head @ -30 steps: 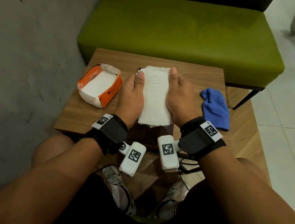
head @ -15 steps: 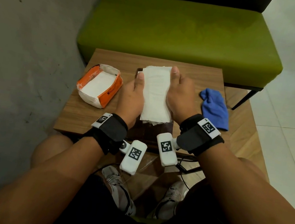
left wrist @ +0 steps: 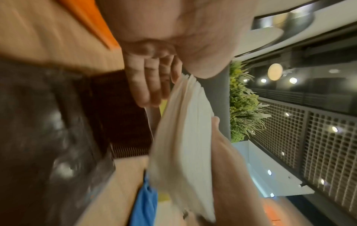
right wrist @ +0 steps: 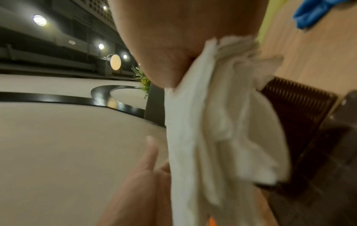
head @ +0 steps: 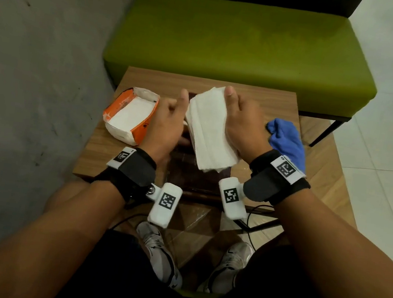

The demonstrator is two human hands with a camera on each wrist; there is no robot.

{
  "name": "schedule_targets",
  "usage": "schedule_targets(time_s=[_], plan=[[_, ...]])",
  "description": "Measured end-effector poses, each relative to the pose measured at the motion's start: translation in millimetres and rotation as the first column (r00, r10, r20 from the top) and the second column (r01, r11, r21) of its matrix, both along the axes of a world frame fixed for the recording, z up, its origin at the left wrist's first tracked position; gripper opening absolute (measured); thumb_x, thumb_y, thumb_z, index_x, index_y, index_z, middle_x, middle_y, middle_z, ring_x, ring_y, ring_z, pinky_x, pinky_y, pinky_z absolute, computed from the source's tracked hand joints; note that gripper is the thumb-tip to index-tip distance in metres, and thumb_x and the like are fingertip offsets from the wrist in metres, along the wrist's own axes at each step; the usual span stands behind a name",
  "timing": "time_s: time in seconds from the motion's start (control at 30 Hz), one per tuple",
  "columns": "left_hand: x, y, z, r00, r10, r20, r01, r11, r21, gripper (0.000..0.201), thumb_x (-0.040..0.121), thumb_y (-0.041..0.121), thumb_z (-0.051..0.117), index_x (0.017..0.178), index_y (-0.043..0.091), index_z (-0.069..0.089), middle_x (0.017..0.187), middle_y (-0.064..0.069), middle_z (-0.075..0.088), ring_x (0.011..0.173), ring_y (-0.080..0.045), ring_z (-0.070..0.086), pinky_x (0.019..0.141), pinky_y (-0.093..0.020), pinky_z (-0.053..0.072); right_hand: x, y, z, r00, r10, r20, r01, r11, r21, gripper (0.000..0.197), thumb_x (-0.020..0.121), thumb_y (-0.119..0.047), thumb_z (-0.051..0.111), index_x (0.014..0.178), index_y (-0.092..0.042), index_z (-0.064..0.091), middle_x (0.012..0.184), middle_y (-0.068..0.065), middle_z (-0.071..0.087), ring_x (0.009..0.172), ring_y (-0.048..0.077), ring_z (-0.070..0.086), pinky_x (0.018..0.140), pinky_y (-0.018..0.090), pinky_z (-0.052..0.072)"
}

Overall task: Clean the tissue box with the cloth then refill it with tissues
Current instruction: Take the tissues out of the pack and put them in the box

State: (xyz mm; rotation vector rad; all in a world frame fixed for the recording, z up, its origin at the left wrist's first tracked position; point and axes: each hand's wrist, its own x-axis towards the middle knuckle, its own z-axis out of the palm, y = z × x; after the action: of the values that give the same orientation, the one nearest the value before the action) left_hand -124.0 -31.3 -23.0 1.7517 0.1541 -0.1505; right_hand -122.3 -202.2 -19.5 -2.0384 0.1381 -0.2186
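While seen from the head, right hand (head: 242, 127) gripping tissue stack (head: 209, 128) above dark tissue box (head: 196, 176), left hand (head: 168, 124) relaxed beside it, blue cloth (head: 287, 141) on table (head: 268, 98), left wrist view blurred, fingers (left wrist: 146, 85) loose, right wrist view showing thumb clamping tissues.

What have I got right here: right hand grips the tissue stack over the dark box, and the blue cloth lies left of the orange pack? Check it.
One slip: the head view shows the blue cloth lying at the table's right side, right of the right hand, not left of the orange pack. The rest stands: that hand grips the tissue stack over the dark box.
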Motion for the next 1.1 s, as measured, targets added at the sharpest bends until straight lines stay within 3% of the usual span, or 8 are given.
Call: schedule_targets(time_s=[0.17,0.3,0.43,0.57,0.73,0.83,0.93,1.1], plan=[[13,25,23,0.919,-0.382,0.098,0.357,0.911,0.209,0.084,0.080,0.074,0.068,0.143,0.020,0.054,0.134,0.004,0.067,0.127,-0.009,0.063,0.106,-0.029,0.052,-11,8,14,0.897,0.438,-0.054,-0.439,0.872,-0.216,0.037,0.112,-0.040,0.046,0.080,-0.035,0.063,0.067,-0.020,0.061,0.061,-0.010,0.053,0.061,0.019,0.038],[13,30,34,0.791,-0.601,-0.116,0.611,0.764,0.209,0.037,0.092,0.048,0.080,0.115,0.020,0.075,0.111,-0.002,0.082,0.109,-0.016,0.077,0.091,-0.032,0.057,-3,10,14,0.870,0.490,-0.053,-0.488,0.841,-0.234,0.042,0.110,-0.041,0.052,0.069,-0.031,0.054,0.063,-0.018,0.058,0.060,-0.002,0.051,0.062,0.028,0.038],[6,28,27,0.845,-0.509,-0.164,0.504,0.861,-0.075,0.029,0.099,0.020,0.073,0.123,0.003,0.074,0.115,-0.012,0.082,0.104,-0.021,0.080,0.088,-0.030,0.065,-4,1,23,0.876,0.478,-0.070,-0.483,0.858,-0.175,0.040,0.111,-0.040,0.049,0.074,-0.030,0.059,0.069,-0.011,0.062,0.060,0.002,0.056,0.061,0.028,0.045],[5,29,27,0.911,-0.381,-0.155,0.339,0.910,-0.239,0.035,0.105,0.020,0.066,0.132,-0.003,0.069,0.122,-0.017,0.080,0.107,-0.023,0.079,0.086,-0.029,0.065,-14,-16,24,0.974,0.211,-0.087,-0.189,0.959,0.211,0.056,0.111,-0.055,0.039,0.100,-0.015,0.078,0.088,-0.003,0.076,0.083,0.016,0.072,0.076,0.034,0.055],[0,21,27,0.958,-0.237,-0.162,0.170,0.923,-0.346,0.038,0.106,0.025,0.066,0.133,0.000,0.069,0.126,-0.015,0.079,0.119,-0.028,0.076,0.095,-0.035,0.065,-30,-17,-3,0.919,0.191,-0.345,0.115,0.706,0.699,0.093,0.095,-0.085,0.033,0.134,-0.007,0.067,0.131,0.025,0.069,0.106,0.028,0.066,0.092,0.041,0.051],[-6,11,24,0.966,-0.196,-0.168,0.139,0.945,-0.297,0.021,0.108,0.029,0.065,0.117,0.012,0.074,0.117,-0.007,0.083,0.112,-0.022,0.079,0.101,-0.038,0.062,-38,-3,1,0.896,0.247,-0.369,0.120,0.664,0.738,0.086,0.101,-0.078,0.026,0.138,-0.012,0.067,0.129,0.012,0.075,0.118,0.026,0.074,0.107,0.041,0.055],[-10,6,24,0.977,-0.125,-0.173,0.084,0.970,-0.230,0.019,0.111,0.037,0.059,0.106,0.023,0.071,0.098,0.005,0.084,0.094,-0.010,0.080,0.091,-0.032,0.063,-34,1,0,0.907,0.120,-0.403,0.225,0.672,0.705,0.079,0.104,-0.074,0.029,0.129,-0.012,0.071,0.113,0.007,0.081,0.102,0.022,0.079,0.090,0.038,0.064],[-13,5,18,0.982,-0.059,-0.181,0.030,0.987,-0.159,0.027,0.116,0.039,0.045,0.132,0.023,0.061,0.112,0.009,0.074,0.099,-0.005,0.071,0.084,-0.023,0.058,-32,4,2,0.905,-0.001,-0.426,0.263,0.788,0.556,0.083,0.089,-0.088,0.044,0.130,-0.019,0.063,0.114,-0.008,0.070,0.102,0.015,0.066,0.082,0.037,0.056]])
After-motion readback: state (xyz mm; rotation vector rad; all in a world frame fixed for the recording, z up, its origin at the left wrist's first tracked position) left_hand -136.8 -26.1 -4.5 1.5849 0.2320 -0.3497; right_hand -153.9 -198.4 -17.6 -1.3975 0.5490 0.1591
